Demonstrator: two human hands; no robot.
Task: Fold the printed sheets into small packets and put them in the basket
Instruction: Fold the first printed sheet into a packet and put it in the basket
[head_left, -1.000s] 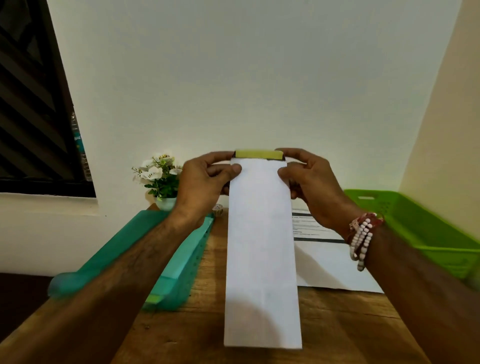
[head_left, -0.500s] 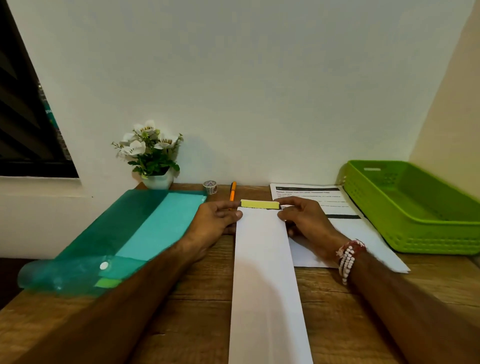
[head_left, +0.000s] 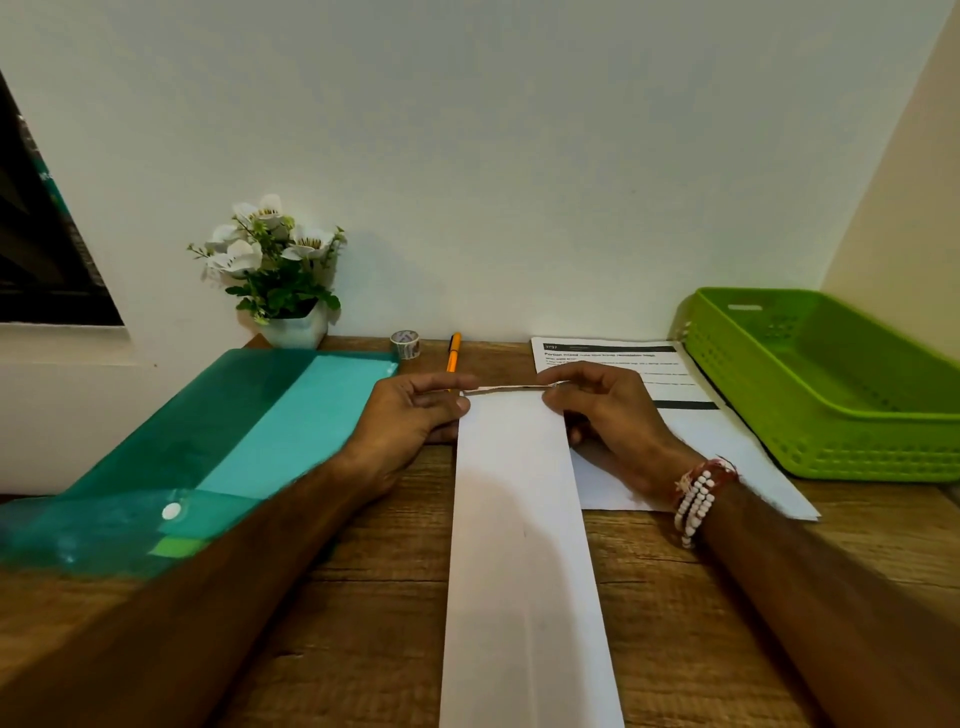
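Note:
A long white strip of folded sheet (head_left: 522, 545) lies down the middle of the wooden table, running off the bottom of the view. My left hand (head_left: 415, 410) pinches its far left corner, and my right hand (head_left: 602, 410) pinches its far right corner. The far end is lifted slightly and seen edge-on between my fingers. Another printed sheet (head_left: 675, 447) lies flat under my right hand. The green basket (head_left: 831, 415) stands to the right against the wall, and I see nothing inside it.
A teal plastic folder (head_left: 234, 447) lies at the left. A potted white flower (head_left: 275, 270), a small tape roll (head_left: 405, 344) and an orange pen (head_left: 453, 353) sit along the back wall. A dark window is at far left.
The strip, held up in the air a second ago, has come down onto the table. Its far end, showing a yellow flap before, is now turned edge-on between my fingers.

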